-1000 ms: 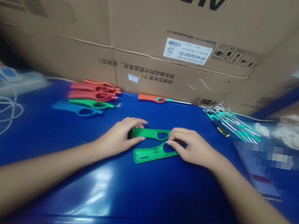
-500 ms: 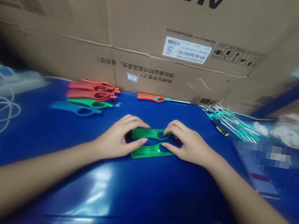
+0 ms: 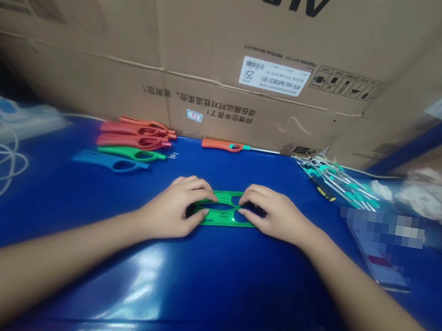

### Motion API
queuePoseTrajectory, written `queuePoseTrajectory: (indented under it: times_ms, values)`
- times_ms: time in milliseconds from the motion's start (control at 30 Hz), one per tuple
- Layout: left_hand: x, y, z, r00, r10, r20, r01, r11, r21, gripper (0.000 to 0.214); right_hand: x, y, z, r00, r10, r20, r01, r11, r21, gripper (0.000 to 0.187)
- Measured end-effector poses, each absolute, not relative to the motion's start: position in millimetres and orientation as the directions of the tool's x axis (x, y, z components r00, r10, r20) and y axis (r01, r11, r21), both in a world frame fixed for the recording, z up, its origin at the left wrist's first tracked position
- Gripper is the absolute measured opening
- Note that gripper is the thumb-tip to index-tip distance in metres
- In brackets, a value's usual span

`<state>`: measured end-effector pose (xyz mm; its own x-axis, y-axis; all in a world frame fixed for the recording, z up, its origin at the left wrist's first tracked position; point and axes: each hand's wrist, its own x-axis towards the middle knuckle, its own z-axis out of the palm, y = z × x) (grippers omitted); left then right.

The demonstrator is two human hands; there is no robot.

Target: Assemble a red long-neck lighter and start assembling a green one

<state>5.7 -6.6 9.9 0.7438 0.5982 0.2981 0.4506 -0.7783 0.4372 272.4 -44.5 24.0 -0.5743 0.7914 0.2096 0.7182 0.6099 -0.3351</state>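
Two green lighter handle halves lie side by side on the blue table in the head view, their hollow inner faces up. The far half [image 3: 225, 197] and the near half [image 3: 223, 219] meet along part of their long edges, with a narrow gap at mid-length. My left hand [image 3: 175, 206] spans their wide ends, fingers on the far half and thumb on the near one. Across the ends with the trigger loops, my right hand [image 3: 278, 214] grips both halves likewise. My fingers cover the outermost ends.
Red, green and blue lighter handles [image 3: 133, 141] lie at the back left. An orange lighter [image 3: 222, 145] sits against the cardboard box [image 3: 113, 77]. Metal lighter tubes [image 3: 338, 183], a black-yellow screwdriver [image 3: 322, 189] and a phone-like slab [image 3: 377, 260] are right, a white cable [image 3: 12, 173] left.
Between my hands the two green halves have come together; the near one shifted away from me and straightened beside the far one. My fingers have closed in more tightly.
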Motion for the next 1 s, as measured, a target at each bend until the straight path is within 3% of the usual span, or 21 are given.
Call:
queuePoseTrajectory:
  times_ms: [133,200,300,400,467,667,833,1000]
  values:
    - [4.5,-6.2,10.2,0.742,0.597,0.305,0.449,-0.780,0.435,0.030,285.5,-37.8,34.8,-0.556,0.796,0.240,0.747,0.605,-0.274,0.019]
    - [3.7,-5.9,9.9,0.744,0.591,0.311,0.444,-0.785,0.432,0.031,308.3,-31.3,44.0,-0.433,0.834,0.341,0.844,0.509,-0.172,0.025]
    - [3.1,-6.1,9.2,0.748,0.581,0.322,0.440,-0.797,0.414,0.030,357.6,-22.7,54.9,-0.017,0.900,0.436,0.999,0.035,-0.033,0.027]
    - [3.8,-7.8,9.4,0.751,0.567,0.338,0.438,-0.811,0.387,0.026,403.1,-19.0,56.0,0.462,0.848,0.258,0.877,-0.481,0.011,0.027]
    - [4.9,-9.7,10.6,0.753,0.554,0.354,0.431,-0.823,0.371,0.026,422.0,-18.4,52.5,0.583,0.792,0.183,0.804,-0.594,0.008,0.026]
    - [8.1,-16.2,16.4,0.777,0.516,0.360,0.400,-0.847,0.350,0.028,432.1,-16.4,43.0,0.672,0.727,0.144,0.736,-0.676,-0.021,0.038]
    - [8.1,-16.1,16.2,0.799,0.482,0.359,0.377,-0.867,0.325,0.026,427.7,-14.1,37.2,0.699,0.702,0.134,0.712,-0.700,-0.051,0.032]
    - [5.5,-13.4,11.6,0.811,0.449,0.375,0.339,-0.883,0.324,0.026,420.6,-15.6,35.9,0.680,0.700,0.217,0.728,-0.680,-0.088,0.024]
